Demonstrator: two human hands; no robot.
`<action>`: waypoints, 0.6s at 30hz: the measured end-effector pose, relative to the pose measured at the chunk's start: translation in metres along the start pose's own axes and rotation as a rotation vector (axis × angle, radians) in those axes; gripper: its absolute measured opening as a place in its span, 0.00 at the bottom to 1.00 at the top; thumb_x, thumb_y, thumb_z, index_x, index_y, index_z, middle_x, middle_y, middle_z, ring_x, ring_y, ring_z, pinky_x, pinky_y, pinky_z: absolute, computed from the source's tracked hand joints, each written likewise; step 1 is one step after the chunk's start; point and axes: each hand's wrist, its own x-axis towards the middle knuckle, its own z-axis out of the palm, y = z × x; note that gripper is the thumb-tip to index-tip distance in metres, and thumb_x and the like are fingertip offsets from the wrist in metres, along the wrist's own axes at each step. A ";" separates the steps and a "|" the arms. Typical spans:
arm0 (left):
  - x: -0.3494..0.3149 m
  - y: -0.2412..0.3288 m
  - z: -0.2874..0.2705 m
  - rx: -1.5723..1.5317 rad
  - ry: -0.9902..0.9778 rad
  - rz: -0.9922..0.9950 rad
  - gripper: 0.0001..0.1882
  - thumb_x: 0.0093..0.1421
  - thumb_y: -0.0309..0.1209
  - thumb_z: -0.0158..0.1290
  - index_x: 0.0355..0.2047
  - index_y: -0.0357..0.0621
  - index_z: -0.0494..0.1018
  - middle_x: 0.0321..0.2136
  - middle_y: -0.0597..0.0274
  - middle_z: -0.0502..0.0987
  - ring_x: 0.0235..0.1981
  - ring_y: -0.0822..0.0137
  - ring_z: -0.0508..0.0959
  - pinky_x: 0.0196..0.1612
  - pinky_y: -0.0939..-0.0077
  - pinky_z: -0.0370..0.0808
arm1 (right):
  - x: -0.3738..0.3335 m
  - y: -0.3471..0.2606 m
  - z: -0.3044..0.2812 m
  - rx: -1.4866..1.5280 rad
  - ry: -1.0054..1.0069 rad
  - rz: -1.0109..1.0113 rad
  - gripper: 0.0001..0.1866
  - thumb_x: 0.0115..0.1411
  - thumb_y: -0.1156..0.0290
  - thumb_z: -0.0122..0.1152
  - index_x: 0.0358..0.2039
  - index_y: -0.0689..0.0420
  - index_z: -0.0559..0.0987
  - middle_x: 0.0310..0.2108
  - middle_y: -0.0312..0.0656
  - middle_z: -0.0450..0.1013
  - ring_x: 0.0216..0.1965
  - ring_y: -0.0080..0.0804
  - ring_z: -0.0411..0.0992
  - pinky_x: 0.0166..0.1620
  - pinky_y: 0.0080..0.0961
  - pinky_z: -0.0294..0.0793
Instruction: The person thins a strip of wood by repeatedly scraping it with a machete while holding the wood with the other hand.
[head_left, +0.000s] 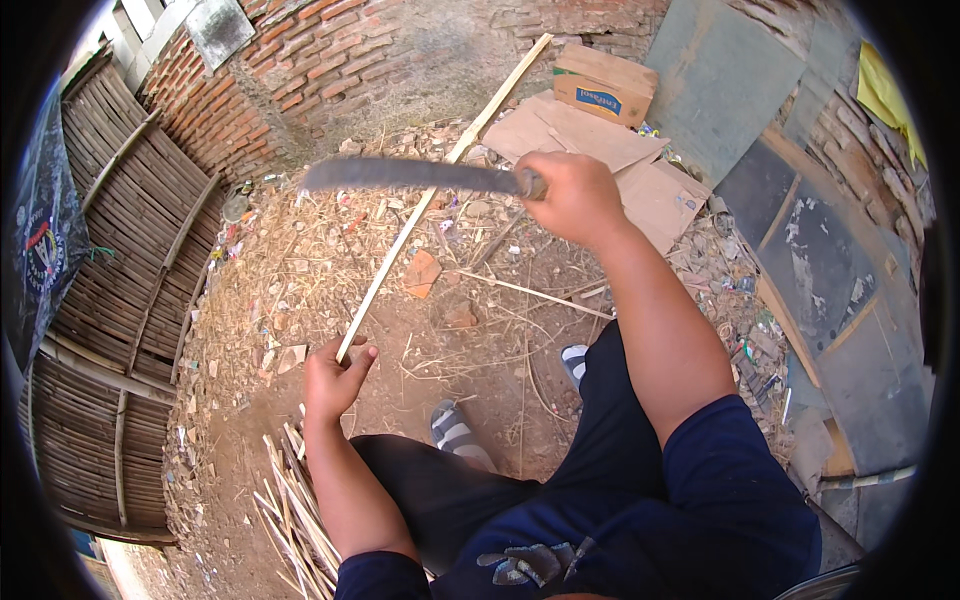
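My left hand (335, 380) grips the near end of a long, pale bamboo strip (400, 242), which slants up and away to the right toward the brick wall. My right hand (572, 198) is wrapped round the handle of a machete (410, 175). Its dark, broad blade points left and appears to cross above the strip; whether the two touch I cannot tell. Slight blur softens the blade's tip. Beside my left forearm, a bundle of split bamboo strips (290, 500) lies on the ground, partly hidden by the arm.
Straw, chips and broken brick litter the dirt ground (470, 370). A cardboard box (605, 85) and flattened cardboard (570, 130) lie by the brick wall (400, 60). Grey boards (725, 75) lean at right. A bamboo slat panel (120, 220) stands left. My sandalled feet (455, 430) are below.
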 end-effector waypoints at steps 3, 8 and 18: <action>-0.001 0.003 0.001 0.013 -0.016 -0.011 0.15 0.60 0.35 0.71 0.43 0.38 0.85 0.13 0.74 0.64 0.16 0.80 0.61 0.20 0.75 0.57 | 0.000 -0.014 0.002 -0.070 -0.055 -0.139 0.14 0.46 0.69 0.72 0.37 0.48 0.85 0.30 0.41 0.81 0.34 0.45 0.81 0.36 0.41 0.79; -0.003 -0.004 -0.002 -0.038 0.006 -0.012 0.15 0.60 0.34 0.72 0.43 0.39 0.85 0.13 0.75 0.64 0.17 0.80 0.61 0.20 0.76 0.57 | 0.005 -0.006 -0.005 0.000 0.067 0.004 0.10 0.49 0.66 0.71 0.34 0.48 0.84 0.28 0.42 0.81 0.33 0.48 0.81 0.37 0.45 0.79; -0.002 0.008 -0.002 -0.033 -0.003 -0.051 0.16 0.57 0.33 0.73 0.43 0.40 0.84 0.15 0.80 0.62 0.18 0.82 0.60 0.22 0.78 0.56 | 0.002 0.008 -0.011 0.018 0.039 0.060 0.13 0.53 0.63 0.76 0.38 0.50 0.85 0.29 0.45 0.81 0.34 0.51 0.81 0.36 0.43 0.78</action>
